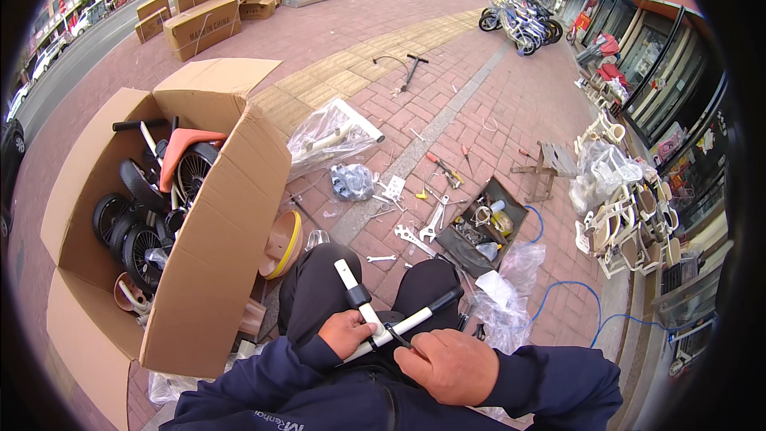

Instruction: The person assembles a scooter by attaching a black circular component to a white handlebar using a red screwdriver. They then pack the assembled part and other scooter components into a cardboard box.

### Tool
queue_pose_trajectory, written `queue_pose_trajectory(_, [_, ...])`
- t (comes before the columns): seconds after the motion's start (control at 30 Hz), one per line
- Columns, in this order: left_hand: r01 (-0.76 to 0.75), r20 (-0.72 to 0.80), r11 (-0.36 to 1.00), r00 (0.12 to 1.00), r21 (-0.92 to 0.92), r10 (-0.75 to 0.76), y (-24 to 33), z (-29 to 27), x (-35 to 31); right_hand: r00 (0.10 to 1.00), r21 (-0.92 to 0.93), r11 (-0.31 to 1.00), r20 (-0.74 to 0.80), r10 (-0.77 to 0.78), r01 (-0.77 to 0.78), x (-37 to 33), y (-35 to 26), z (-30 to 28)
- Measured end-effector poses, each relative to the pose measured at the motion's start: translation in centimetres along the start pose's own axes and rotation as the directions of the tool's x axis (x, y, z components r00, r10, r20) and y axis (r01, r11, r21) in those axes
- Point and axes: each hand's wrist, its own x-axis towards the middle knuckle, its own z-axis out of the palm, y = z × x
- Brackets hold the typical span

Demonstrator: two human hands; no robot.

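Tubes (407, 325): over the lap, between left hand (345, 333) and right hand (455, 365). Open carton (215, 263): on the paving (343, 28), left of the knees (307, 291); wheels (142, 255) inside. Toolbox (464, 259): on the paving, ahead and right of the knees; assorted contents within. Wrenches (432, 219): just left of toolbox. Bag of parts (352, 182): between open carton and wrenches. Pump (413, 72): farther ahead, on the paving. Stool (558, 158): beyond toolbox, rightward. Pile of seats (645, 197): right of stool. Packed cartons (209, 32): beyond open carton. Bicycles (527, 28): far ahead, right of pump.

Both hands (345, 334) (453, 367) are at a white handlebar (411, 322) (black-ended) over the lap (313, 291).
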Motion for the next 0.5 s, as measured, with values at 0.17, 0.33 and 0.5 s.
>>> queue_pose_trajectory(0.17, [-0.021,-0.022,0.998,1.000,0.054,0.022,0.07,-0.12,-0.08,0.993,-0.139,0.989,-0.112,0.031,-0.047,-0.13,0.05,0.37])
queue_pose_trajectory(0.33, [-0.037,-0.022,0.999,0.999,-0.001,0.037,-0.53,0.06,0.19,0.994,-0.145,0.989,-0.109,-0.011,-0.005,-0.10,0.29,0.52])
queue_pose_trajectory(0.5, [-0.003,-0.018,1.000,1.000,0.006,0.003,-0.70,0.03,0.32,0.985,-0.083,0.991,-0.125,-0.118,0.108,0.58,0.35,0.16])
